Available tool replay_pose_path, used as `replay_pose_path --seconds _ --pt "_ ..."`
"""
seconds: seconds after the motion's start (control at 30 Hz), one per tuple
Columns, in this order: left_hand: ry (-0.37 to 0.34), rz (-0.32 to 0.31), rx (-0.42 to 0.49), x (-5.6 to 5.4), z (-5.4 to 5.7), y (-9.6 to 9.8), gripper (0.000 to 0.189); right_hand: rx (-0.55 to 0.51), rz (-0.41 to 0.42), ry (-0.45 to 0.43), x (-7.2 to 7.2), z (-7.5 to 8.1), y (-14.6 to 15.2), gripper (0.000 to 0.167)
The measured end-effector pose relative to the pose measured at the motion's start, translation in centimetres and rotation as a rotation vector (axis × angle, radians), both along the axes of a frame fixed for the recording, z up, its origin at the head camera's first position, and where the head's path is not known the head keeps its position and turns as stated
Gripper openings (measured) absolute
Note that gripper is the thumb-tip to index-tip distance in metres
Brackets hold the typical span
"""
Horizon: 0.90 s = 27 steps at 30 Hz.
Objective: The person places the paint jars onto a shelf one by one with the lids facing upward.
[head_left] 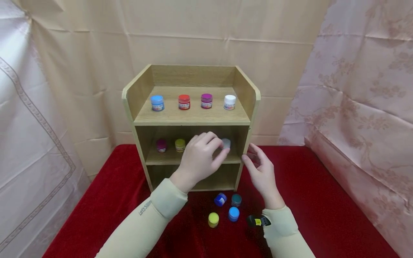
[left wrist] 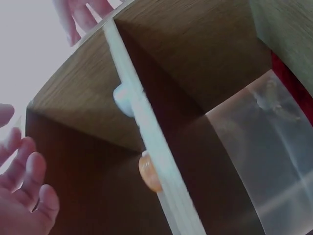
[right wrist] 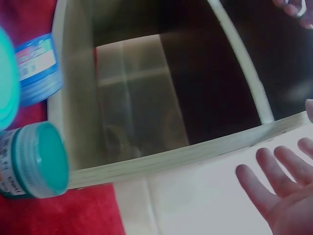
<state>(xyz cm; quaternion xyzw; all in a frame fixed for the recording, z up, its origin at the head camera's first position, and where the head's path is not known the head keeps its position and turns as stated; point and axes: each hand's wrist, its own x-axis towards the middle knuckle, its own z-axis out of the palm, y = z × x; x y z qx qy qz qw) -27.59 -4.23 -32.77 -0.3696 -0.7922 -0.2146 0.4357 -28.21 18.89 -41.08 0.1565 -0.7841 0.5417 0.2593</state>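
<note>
My left hand (head_left: pixel 201 156) is in front of the shelf unit's middle level with fingers loosely bent and nothing held. Just past its fingertips stands a white jar (head_left: pixel 226 143). In the left wrist view the left hand (left wrist: pixel 27 188) is apart from the board, where an orange jar (left wrist: pixel 149 172) shows; the head view hides that jar behind the hand. A purple jar (head_left: pixel 161 145) and a yellow jar (head_left: pixel 180 145) stand further left on this level. My right hand (head_left: pixel 262 173), fingers spread and holding nothing, is beside the wooden shelf unit's (head_left: pixel 246 143) right edge; touching is unclear.
The top level bears a light blue jar (head_left: pixel 157 103), red jar (head_left: pixel 184 102), purple jar (head_left: pixel 206 101) and white jar (head_left: pixel 229 102). On the red cloth (head_left: pixel 303 200) in front are a tipped dark blue jar (head_left: pixel 220 199), teal jar (head_left: pixel 236 200), blue jar (head_left: pixel 233 214) and yellow jar (head_left: pixel 213 220).
</note>
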Motion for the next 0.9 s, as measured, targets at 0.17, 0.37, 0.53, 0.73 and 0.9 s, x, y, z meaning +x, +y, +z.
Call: replay_pose_path --seconds 0.17,0.37,0.53,0.73,0.9 --pt "0.094 -0.063 0.153 0.5 0.1 -2.0 0.018 -0.060 -0.016 0.092 0.6 0.9 -0.2 0.044" --pt "0.172 -0.068 0.303 0.7 -0.3 -4.6 0.018 -0.065 -0.018 0.159 1.4 1.8 -0.8 0.042" --pt "0.234 -0.031 0.407 0.9 -0.9 -6.5 0.019 -0.054 -0.046 0.281 3.5 4.1 -2.3 0.037" --pt "0.297 0.039 0.574 0.6 -1.9 -8.4 0.028 -0.040 -0.040 0.365 3.7 4.2 -2.4 0.036" --pt "0.278 0.130 0.682 0.5 -2.7 -9.9 0.041 0.038 0.059 0.360 3.1 3.3 -1.9 0.040"
